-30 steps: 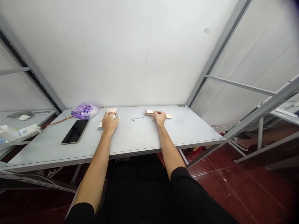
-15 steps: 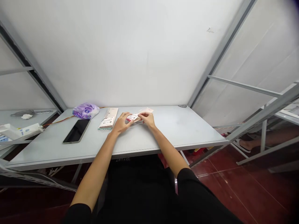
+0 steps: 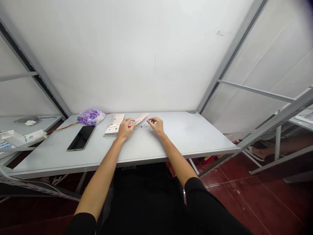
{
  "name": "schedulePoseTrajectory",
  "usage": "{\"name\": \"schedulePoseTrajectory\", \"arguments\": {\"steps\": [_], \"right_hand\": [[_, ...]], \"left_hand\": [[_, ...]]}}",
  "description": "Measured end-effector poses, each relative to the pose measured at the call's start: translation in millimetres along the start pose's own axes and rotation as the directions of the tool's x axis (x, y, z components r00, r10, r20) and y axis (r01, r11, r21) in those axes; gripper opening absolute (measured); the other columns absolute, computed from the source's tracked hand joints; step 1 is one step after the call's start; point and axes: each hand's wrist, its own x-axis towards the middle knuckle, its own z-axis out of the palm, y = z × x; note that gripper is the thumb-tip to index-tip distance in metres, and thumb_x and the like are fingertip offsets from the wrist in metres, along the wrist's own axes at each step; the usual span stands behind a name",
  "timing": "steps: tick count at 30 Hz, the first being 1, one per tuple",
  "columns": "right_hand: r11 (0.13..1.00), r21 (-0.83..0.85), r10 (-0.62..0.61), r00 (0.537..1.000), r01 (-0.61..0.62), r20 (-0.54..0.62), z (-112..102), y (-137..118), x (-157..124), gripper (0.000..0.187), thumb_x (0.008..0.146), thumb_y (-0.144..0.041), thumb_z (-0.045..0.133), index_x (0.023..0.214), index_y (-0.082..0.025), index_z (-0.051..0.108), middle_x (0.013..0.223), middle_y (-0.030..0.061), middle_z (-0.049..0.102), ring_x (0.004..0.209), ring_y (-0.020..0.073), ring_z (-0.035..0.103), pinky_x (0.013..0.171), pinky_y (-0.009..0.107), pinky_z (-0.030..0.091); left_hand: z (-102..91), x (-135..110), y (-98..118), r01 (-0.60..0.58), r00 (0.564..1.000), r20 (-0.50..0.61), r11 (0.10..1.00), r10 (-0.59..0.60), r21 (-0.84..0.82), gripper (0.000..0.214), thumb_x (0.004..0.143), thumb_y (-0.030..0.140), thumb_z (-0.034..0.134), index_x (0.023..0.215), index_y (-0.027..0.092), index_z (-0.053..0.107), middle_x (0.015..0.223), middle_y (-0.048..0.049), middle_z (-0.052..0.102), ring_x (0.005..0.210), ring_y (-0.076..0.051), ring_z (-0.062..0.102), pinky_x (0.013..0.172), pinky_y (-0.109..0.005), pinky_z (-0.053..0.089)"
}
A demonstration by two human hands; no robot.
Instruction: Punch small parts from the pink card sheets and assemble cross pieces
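Note:
My left hand (image 3: 125,128) is closed on a pale pink paper booklet (image 3: 141,117) with red print near its lower end. The booklet tilts up and to the right, above the table. My right hand (image 3: 156,125) pinches a clear plastic sleeve (image 3: 146,125) with small dark print, which lies between the two hands. I cannot tell whether part of the booklet is still inside the sleeve. Just left of my left hand lies a stack of similar pink and white booklets (image 3: 113,128), with a greenish one at the bottom.
A black-screened phone (image 3: 81,138) lies on the white table (image 3: 183,137) at the left. Behind it are a purple tissue pack (image 3: 91,117) and a thin red-yellow cable (image 3: 64,127). A white wall rises behind the table, and grey metal posts (image 3: 217,78) frame both sides.
My hands have moved apart a little. The booklet and the clear sleeve, together before, now show separately, with the booklet toward the left and the sleeve at my right fingers.

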Motion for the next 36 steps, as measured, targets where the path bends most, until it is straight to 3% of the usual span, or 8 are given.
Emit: {"name": "schedulePoseTrajectory", "arguments": {"steps": [5, 9, 12, 17, 20, 24, 31, 36], "right_hand": [[0.951, -0.3, 0.037, 0.939, 0.072, 0.343, -9, 7, 0, 0.031, 0.076, -0.042, 0.087, 0.101, -0.024, 0.082, 0.105, 0.0085, 0.066, 0.096, 0.0222, 0.064, 0.092, 0.036, 0.051], [0.925, -0.354, 0.002, 0.928, 0.14, 0.372, -4, 7, -3, 0.014, 0.092, -0.031, 0.073, 0.1, -0.023, 0.08, 0.111, 0.0072, 0.061, 0.1, 0.0189, 0.063, 0.093, 0.032, 0.049], [0.888, -0.41, -0.03, 0.918, 0.206, 0.395, 2, 6, -6, 0.017, 0.099, -0.027, 0.062, 0.108, -0.022, 0.075, 0.12, 0.0078, 0.058, 0.094, 0.0171, 0.063, 0.09, 0.032, 0.051], [0.895, -0.424, -0.018, 0.963, 0.136, 0.271, 1, 9, -4, 0.025, 0.104, -0.029, 0.05, 0.117, -0.021, 0.07, 0.125, 0.0113, 0.058, 0.091, 0.0194, 0.065, 0.088, 0.035, 0.053], [0.96, -0.277, -0.038, 0.999, 0.037, 0.003, -8, 13, 4, 0.029, 0.105, -0.031, 0.046, 0.11, -0.019, 0.072, 0.114, 0.0124, 0.063, 0.096, 0.0215, 0.065, 0.095, 0.037, 0.052], [0.991, -0.11, -0.109, 0.955, 0.082, -0.275, -16, 11, 7, 0.035, 0.104, -0.04, 0.046, 0.104, -0.021, 0.074, 0.107, 0.0119, 0.065, 0.099, 0.0232, 0.063, 0.097, 0.038, 0.053], [0.952, -0.021, -0.303, 0.95, 0.306, 0.076, 3, -5, -2, 0.026, 0.102, -0.039, 0.055, 0.097, -0.025, 0.077, 0.103, 0.0095, 0.068, 0.1, 0.023, 0.065, 0.096, 0.037, 0.054], [0.947, 0.004, -0.32, 0.947, 0.32, -0.039, -2, -5, -2, 0.028, 0.102, -0.04, 0.054, 0.099, -0.024, 0.076, 0.104, 0.0103, 0.067, 0.1, 0.0229, 0.065, 0.097, 0.036, 0.053]], "left_hand": [[-3.7, 2, -3, 0.071, 0.994, -0.08, 0.996, -0.076, -0.056, 0.028, 0.092, 0.039, 0.055, 0.107, 0.023, 0.074, 0.114, -0.0088, 0.07, 0.109, -0.025, 0.065, 0.1, -0.04, 0.053], [-4.2, 2, -3, 0.107, 0.992, -0.049, 0.989, -0.112, -0.103, 0.031, 0.092, 0.042, 0.054, 0.108, 0.023, 0.073, 0.115, -0.0077, 0.072, 0.107, -0.024, 0.067, 0.093, -0.037, 0.056], [-4.7, 1, -2, 0.128, 0.991, -0.019, 0.986, -0.131, -0.108, 0.031, 0.092, 0.043, 0.054, 0.107, 0.023, 0.073, 0.113, -0.0069, 0.074, 0.107, -0.024, 0.068, 0.09, -0.035, 0.056], [-6.0, 0, -1, 0.12, 0.992, -0.016, 0.988, -0.122, -0.1, 0.031, 0.093, 0.043, 0.054, 0.106, 0.023, 0.073, 0.113, -0.0066, 0.075, 0.107, -0.023, 0.069, 0.088, -0.034, 0.056], [-5.8, 0, -2, 0.092, 0.996, -0.008, 0.993, -0.093, -0.07, 0.029, 0.094, 0.042, 0.054, 0.104, 0.023, 0.073, 0.111, -0.0067, 0.075, 0.106, -0.023, 0.069, 0.089, -0.035, 0.057], [-4.5, -1, -2, 0.066, 0.997, 0.04, 0.997, -0.065, -0.029, 0.03, 0.094, 0.044, 0.054, 0.104, 0.023, 0.073, 0.111, -0.0068, 0.075, 0.106, -0.024, 0.069, 0.091, -0.037, 0.057], [-4.8, -4, 7, 0.008, 0.99, 0.14, 0.998, 0.0, -0.057, 0.031, 0.095, 0.044, 0.052, 0.105, 0.023, 0.073, 0.113, -0.0071, 0.075, 0.109, -0.024, 0.068, 0.093, -0.038, 0.058], [-4.4, -3, 6, 0.037, 0.995, 0.09, 0.998, -0.033, -0.046, 0.031, 0.095, 0.043, 0.052, 0.105, 0.022, 0.072, 0.112, -0.0074, 0.074, 0.107, -0.024, 0.068, 0.092, -0.038, 0.058]]}}
